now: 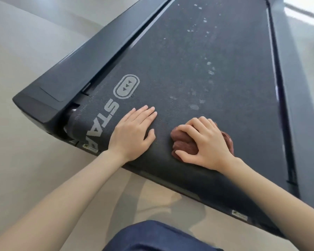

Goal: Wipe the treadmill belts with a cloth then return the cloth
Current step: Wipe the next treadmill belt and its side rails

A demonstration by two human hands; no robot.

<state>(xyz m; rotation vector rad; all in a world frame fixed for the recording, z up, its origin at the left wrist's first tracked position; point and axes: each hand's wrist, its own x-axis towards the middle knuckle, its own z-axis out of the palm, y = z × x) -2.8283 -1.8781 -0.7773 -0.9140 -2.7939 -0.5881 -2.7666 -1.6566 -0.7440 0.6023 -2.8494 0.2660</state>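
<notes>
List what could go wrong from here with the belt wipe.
1. The cloth is wadded under the right hand, so each pass is narrow; the pale spots further up the belt could be missed.
2. The left hand lies flat near the end roller; if the belt slips under the push, fingers might slide toward that gap.

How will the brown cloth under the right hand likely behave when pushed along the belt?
The cloth is bunched into soft folds under the right hand, so it is probably floppy and light. The belt looks textured, so it likely drags rather than slides.
</notes>
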